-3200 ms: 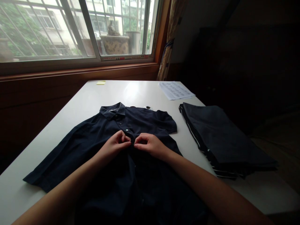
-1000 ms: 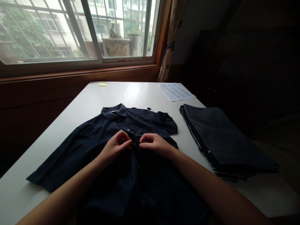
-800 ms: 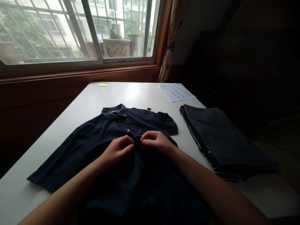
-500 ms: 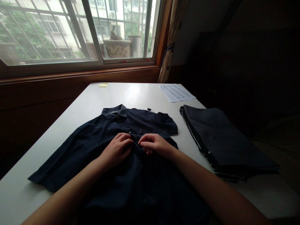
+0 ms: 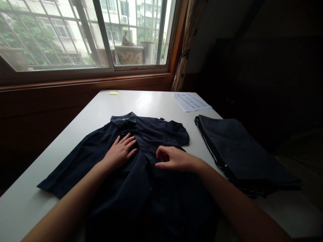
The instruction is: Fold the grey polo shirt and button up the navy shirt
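Note:
A dark navy short-sleeved shirt [image 5: 101, 148] lies front up on the white table [image 5: 83, 116], with its collar toward the window. My left hand [image 5: 121, 151] rests flat on the shirt's chest, left of the front opening, fingers spread. Over the other side of the front is my right hand [image 5: 174, 158], its fingers curled and a gap showing between thumb and forefinger. Nothing is visible in that gap. The front edge of the shirt runs slantwise between the two hands. The lower part of the shirt is too dark to make out in detail.
A stack of folded dark cloth [image 5: 239, 151] lies at the table's right side. Printed papers [image 5: 191, 102] and a yellow sticky note [image 5: 113, 92] are near the far edge. A small round black-and-white item [image 5: 162, 119] is partly hidden behind the shirt.
My hands have moved apart from the front opening. The left one has flattened onto the chest; the right one has shifted slightly right and its thumb and forefinger have parted.

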### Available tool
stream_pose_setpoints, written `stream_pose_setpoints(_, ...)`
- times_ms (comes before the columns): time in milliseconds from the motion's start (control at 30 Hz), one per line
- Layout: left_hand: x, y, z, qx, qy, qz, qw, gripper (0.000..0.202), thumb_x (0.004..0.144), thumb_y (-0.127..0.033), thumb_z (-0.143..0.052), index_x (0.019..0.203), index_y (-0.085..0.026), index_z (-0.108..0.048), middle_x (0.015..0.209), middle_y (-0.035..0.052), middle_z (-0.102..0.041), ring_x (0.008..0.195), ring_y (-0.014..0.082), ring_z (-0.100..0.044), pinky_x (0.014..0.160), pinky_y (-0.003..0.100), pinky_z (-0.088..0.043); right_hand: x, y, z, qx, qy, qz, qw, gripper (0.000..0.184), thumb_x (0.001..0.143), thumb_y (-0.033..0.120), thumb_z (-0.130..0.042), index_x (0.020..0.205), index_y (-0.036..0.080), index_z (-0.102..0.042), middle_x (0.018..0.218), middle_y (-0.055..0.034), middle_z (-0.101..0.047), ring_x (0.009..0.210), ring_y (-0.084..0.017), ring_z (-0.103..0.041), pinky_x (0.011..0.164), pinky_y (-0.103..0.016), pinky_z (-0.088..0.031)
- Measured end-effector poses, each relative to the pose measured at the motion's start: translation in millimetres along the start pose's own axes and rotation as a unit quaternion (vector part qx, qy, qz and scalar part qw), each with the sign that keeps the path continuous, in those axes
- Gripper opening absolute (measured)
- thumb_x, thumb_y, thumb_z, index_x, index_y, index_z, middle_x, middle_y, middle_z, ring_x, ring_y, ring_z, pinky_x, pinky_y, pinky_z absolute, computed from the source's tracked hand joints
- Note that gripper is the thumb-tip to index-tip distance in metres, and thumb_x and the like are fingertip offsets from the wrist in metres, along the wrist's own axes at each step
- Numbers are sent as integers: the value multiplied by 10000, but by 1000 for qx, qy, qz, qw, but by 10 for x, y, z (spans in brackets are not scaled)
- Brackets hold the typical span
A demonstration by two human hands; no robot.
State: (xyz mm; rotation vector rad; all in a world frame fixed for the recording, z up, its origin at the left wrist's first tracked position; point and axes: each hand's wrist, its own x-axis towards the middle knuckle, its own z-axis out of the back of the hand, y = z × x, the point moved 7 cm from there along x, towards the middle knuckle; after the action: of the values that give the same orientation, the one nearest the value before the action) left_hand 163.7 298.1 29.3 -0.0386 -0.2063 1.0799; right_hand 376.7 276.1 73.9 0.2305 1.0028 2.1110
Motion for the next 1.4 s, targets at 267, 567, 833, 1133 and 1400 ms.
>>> stream_pose_setpoints(267, 35, 310, 34, -1, -44, 63, 997, 481, 976, -456, -422, 1398, -241, -506, 1504, 85, -462, 1478, 294, -246, 1176, 606, -177, -169, 570, -247, -159, -28, 73, 984, 349, 842, 439, -683, 1128, 262, -592, 1000, -36, -670, 876, -204, -625, 681, -274, -410)
stream_pose_setpoints(567, -10, 234, 333, -52, -130, 32, 990, 297, 924, -298, -513, 1175, -225, -654, 1318, 91, -617, 1314, 296, -475, 1114, 549, -344, -14, 324, -372, -278, -42, 41, 959, 219, 930, 444, -548, 934, 230, -590, 889, -40, -686, 760, -197, -634, 584, -287, -313)
stream_pose_setpoints(833, -119, -407, 584, -154, -128, -62, 978, 120, 909, -299, -591, 928, -231, -688, 959, 48, -666, 916, 201, -588, 837, 329, -493, 36, 66, -122, -197, -103, 3, 975, 91, 790, 222, -621, 859, 208, -563, 875, -20, -628, 711, -143, -554, 623, -253, -346)
stream_pose_setpoints(1133, -102, -411, 223, -206, -44, -36, 977, 136, 869, -300, -628, 982, -231, -659, 958, 39, -650, 821, 175, -639, 675, 254, -497, 143, -342, 31, 31, -120, -49, 991, 162, 836, 268, -585, 931, 197, -696, 832, -10, -701, 732, -162, -619, 670, -261, -430)
stream_pose_setpoints(1400, -91, -407, 165, -154, -34, -30, 987, 183, 922, -342, -580, 1051, -282, -694, 1005, 17, -661, 791, 156, -660, 673, 240, -481, 171, -423, 22, 35, -143, -62, 987, 279, 894, 405, -563, 854, 183, -728, 752, -14, -689, 690, -170, -609, 632, -266, -407)
